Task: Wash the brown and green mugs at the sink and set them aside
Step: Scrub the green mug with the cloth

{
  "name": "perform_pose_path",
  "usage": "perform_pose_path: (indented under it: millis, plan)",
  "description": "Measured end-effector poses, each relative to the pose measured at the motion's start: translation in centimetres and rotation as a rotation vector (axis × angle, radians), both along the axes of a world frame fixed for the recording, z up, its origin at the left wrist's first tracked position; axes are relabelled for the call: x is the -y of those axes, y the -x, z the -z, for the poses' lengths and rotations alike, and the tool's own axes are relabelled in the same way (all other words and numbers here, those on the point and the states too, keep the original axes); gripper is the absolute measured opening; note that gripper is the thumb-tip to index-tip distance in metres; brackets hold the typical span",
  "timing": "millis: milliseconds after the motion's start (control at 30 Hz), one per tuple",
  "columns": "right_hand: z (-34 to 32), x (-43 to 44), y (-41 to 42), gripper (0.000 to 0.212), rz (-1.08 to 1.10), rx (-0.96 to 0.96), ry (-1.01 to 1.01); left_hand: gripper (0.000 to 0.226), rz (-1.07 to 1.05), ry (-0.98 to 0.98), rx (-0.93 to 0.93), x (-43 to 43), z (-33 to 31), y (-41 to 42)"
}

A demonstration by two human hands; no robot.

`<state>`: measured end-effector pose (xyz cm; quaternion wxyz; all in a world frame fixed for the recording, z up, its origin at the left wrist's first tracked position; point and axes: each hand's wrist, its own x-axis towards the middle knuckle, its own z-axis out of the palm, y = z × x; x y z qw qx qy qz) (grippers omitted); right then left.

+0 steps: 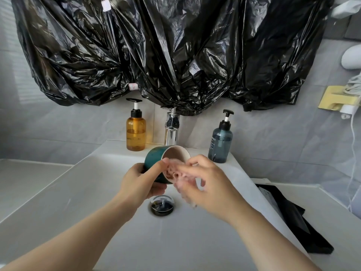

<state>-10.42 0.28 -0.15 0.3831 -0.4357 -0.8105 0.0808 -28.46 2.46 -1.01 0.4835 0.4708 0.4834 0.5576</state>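
Note:
The green mug [154, 157] with a pale inside is tipped on its side above the white sink [82, 192], its mouth facing right. My left hand [142, 182] grips its body from below and the left, thumb across the rim. My right hand [203, 182] is at the mug's mouth, fingers blurred under running water and reaching into the opening. No brown mug is in view.
A chrome faucet [172, 130] stands behind the mug. An amber pump bottle [136, 132] is at its left, a blue-grey pump bottle [220, 141] at its right. The drain [162, 205] lies below my hands. A black flat object [289, 216] lies on the right counter. Black plastic [166, 51] covers the wall.

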Motion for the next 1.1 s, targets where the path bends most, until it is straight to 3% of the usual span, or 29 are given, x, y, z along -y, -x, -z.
perform_pose_path:
  millis: [100,267,367,467,633,1100]
  plan:
    - [0.0,0.1,0.3,0.04,0.111,0.303,-0.09,0.048,0.015,-0.009,-0.059,0.0,0.3,-0.1]
    - [-0.8,0.2,-1.3,0.067,0.087,0.216,-0.236,0.071,0.036,0.045,-0.015,-0.5,0.2,0.7]
    - [-0.8,0.4,-1.7,0.069,0.007,0.388,-0.151,0.088,0.034,0.043,-0.072,-0.5,0.3,0.9]
    - [-0.6,-0.1,-1.4,0.071,0.007,0.537,-0.137,0.079,0.062,0.017,-0.169,-0.3,0.3,0.6]
    - [0.2,-0.7,-0.4,0.053,0.09,0.706,-0.098,0.07,0.104,-0.003,-0.245,0.2,0.5,0.1]
    - [0.5,-0.1,-0.1,0.021,0.096,0.697,-0.061,0.089,0.168,0.011,-0.131,0.3,0.6,0.4]
